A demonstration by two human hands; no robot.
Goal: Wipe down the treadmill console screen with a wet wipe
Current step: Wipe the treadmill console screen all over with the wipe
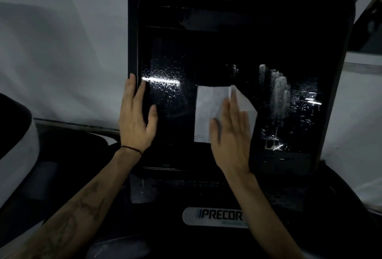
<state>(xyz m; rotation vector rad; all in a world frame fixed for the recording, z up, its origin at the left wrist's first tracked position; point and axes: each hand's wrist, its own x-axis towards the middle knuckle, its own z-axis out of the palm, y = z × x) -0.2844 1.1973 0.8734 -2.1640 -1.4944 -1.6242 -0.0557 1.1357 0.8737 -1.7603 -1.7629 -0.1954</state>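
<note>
I see the right hand (230, 134), fingers flat, pressing a wet wipe (208, 112) on the console screen (237, 52). The left hand (137, 116), fingers spread, braces the frame at 9 o'clock.

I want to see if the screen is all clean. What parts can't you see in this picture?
Head view only:
- Screen under the wipe and right hand: covered.
- Left edge behind the left hand: hidden.
- Upper screen: too dark to judge.
- Small print under the PRECOR label: too blurred to read.
</note>
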